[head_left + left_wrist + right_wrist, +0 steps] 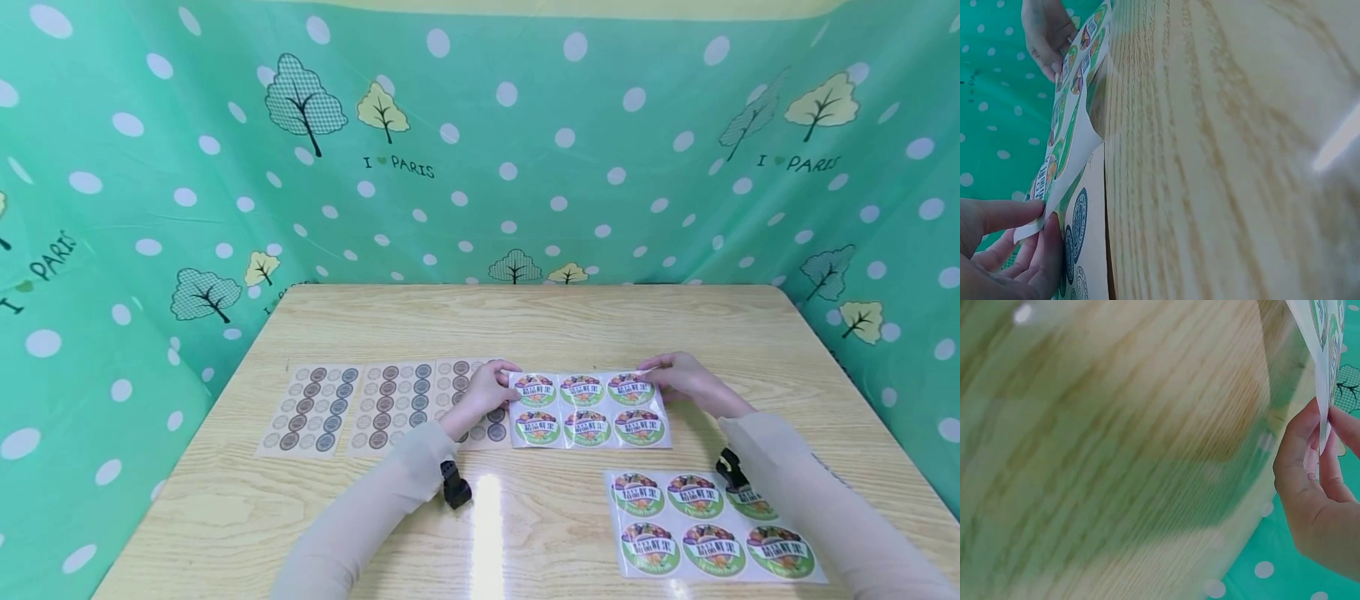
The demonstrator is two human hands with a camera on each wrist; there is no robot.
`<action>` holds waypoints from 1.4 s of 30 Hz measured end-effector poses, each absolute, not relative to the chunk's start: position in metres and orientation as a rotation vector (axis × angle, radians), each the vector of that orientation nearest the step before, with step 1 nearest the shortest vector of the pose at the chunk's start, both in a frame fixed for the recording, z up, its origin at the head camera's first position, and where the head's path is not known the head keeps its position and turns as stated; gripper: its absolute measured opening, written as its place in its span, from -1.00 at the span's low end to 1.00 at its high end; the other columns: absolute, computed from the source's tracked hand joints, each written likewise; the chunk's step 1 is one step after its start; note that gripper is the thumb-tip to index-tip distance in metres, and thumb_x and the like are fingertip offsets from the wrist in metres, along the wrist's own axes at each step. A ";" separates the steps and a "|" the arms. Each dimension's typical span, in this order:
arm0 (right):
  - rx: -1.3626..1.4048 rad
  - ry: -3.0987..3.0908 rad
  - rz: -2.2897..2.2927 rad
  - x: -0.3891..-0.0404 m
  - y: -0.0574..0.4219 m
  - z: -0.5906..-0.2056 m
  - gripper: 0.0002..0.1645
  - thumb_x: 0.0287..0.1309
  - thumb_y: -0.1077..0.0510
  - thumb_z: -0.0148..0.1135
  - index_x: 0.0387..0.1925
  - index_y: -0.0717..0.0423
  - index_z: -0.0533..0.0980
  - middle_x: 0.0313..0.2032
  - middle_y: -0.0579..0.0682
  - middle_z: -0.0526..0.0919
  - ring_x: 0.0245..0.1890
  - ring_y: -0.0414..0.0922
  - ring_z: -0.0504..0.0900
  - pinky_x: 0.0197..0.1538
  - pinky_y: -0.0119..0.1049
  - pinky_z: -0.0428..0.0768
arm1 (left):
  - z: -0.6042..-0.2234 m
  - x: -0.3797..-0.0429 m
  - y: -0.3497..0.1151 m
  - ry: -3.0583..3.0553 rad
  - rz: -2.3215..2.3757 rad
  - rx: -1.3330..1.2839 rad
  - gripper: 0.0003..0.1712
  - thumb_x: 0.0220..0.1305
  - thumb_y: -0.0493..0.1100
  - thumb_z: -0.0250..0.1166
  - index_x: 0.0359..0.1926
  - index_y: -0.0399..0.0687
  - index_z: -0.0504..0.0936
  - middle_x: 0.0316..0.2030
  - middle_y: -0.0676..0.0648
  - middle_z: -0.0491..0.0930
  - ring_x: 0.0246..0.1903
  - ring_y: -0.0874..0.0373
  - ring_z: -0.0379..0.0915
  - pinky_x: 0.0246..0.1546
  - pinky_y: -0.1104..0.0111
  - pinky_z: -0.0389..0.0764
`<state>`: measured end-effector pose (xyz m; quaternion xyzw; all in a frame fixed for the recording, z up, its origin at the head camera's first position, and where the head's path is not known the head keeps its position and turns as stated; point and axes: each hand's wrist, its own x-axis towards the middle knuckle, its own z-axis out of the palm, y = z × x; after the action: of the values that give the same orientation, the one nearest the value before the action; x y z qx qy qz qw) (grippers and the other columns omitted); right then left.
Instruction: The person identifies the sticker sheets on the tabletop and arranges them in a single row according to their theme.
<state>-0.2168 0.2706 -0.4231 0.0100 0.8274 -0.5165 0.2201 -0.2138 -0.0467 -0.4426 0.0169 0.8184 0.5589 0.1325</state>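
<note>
A white sheet of round fruit stickers [588,408] stretches between both hands, lifted a little off the tabletop. My left hand [486,392] pinches its left edge between thumb and fingers; in the left wrist view the sheet [1072,140] bends and its lower edge curls. At the right edge, my right hand [684,382] pinches the far corner, and the right wrist view shows the thumb and fingers [1299,434] on either face of it. Beneath the left hand lies a tan sheet of small round stickers [480,433], partly covered by hand and fruit sheet.
Two more tan sticker sheets, one at the far left [307,411] and one beside it [390,408], lie in a row on the wooden table [525,325]. Another fruit sticker sheet [690,567] lies at the front right, partly under the right forearm. A green polka-dot curtain [525,192] surrounds the table.
</note>
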 end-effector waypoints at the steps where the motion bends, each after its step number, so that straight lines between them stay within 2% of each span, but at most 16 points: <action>1: 0.026 2.295 -1.422 -0.217 0.270 -0.423 -0.49 0.15 0.17 0.06 0.03 0.48 0.27 -0.26 0.15 0.57 -0.35 -0.13 0.56 -0.25 -0.26 0.58 | -0.442 -0.214 -0.047 2.388 1.612 0.055 -0.53 -0.14 -0.51 0.26 -0.09 -0.27 0.50 -0.57 -0.02 0.36 -0.72 0.27 0.33 -0.69 0.49 0.52; 10: 0.041 2.335 -1.381 -0.219 0.267 -0.426 -0.52 0.14 0.22 0.06 0.02 0.49 0.29 -0.23 0.24 0.56 -0.37 -0.09 0.60 -0.27 -0.26 0.59 | -0.440 -0.213 -0.046 2.498 1.497 0.087 -0.55 -0.14 -0.47 0.29 -0.10 -0.25 0.52 -0.58 -0.01 0.35 -0.71 0.28 0.30 -0.69 0.50 0.49; 17: 0.097 2.395 -1.370 -0.222 0.267 -0.431 -0.58 0.05 0.20 0.16 -0.07 0.39 0.42 -0.34 0.11 0.60 -0.43 -0.16 0.60 -0.31 -0.25 0.61 | -0.443 -0.214 -0.048 2.512 1.475 0.117 -0.55 -0.14 -0.47 0.29 -0.11 -0.29 0.51 -0.55 -0.03 0.35 -0.68 0.27 0.29 -0.67 0.50 0.49; 21: 0.078 2.417 -1.357 -0.223 0.267 -0.434 -0.60 0.05 0.21 0.16 -0.09 0.40 0.43 -0.36 0.09 0.61 -0.43 -0.18 0.58 -0.34 -0.29 0.61 | -0.444 -0.214 -0.049 2.548 1.437 0.162 -0.56 -0.15 -0.45 0.29 -0.11 -0.30 0.51 -0.53 -0.05 0.37 -0.63 0.26 0.28 -0.66 0.53 0.44; 34: 0.033 2.509 -1.273 -0.220 0.263 -0.436 -0.63 0.08 0.26 0.12 -0.09 0.42 0.43 -0.33 0.18 0.58 -0.44 -0.16 0.57 -0.37 -0.32 0.59 | -0.447 -0.214 -0.049 2.624 1.348 0.220 -0.57 -0.16 -0.41 0.32 -0.14 -0.28 0.52 -0.54 -0.04 0.40 -0.60 0.23 0.28 -0.64 0.54 0.37; 38: -0.036 2.518 -1.304 -0.217 0.265 -0.434 -0.65 0.02 0.26 0.17 -0.14 0.41 0.44 -0.37 0.16 0.55 -0.48 -0.16 0.54 -0.42 -0.36 0.58 | -0.447 -0.214 -0.048 2.634 1.347 0.229 -0.57 -0.17 -0.42 0.30 -0.14 -0.29 0.52 -0.48 -0.10 0.43 -0.55 0.21 0.28 -0.60 0.53 0.38; 42: -0.097 2.574 -1.263 -0.215 0.267 -0.431 -0.61 -0.01 0.26 0.17 -0.12 0.41 0.42 -0.29 0.23 0.51 -0.46 -0.15 0.50 -0.44 -0.36 0.55 | -0.446 -0.213 -0.049 2.671 1.329 0.262 -0.59 -0.15 -0.41 0.28 -0.14 -0.27 0.53 -0.40 -0.11 0.44 -0.43 0.16 0.32 -0.46 0.48 0.43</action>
<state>-0.2145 0.2669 -0.4314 -0.0334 0.8889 -0.4362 0.1361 -0.2127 -0.0490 -0.4463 0.0872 0.8895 0.4424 0.0731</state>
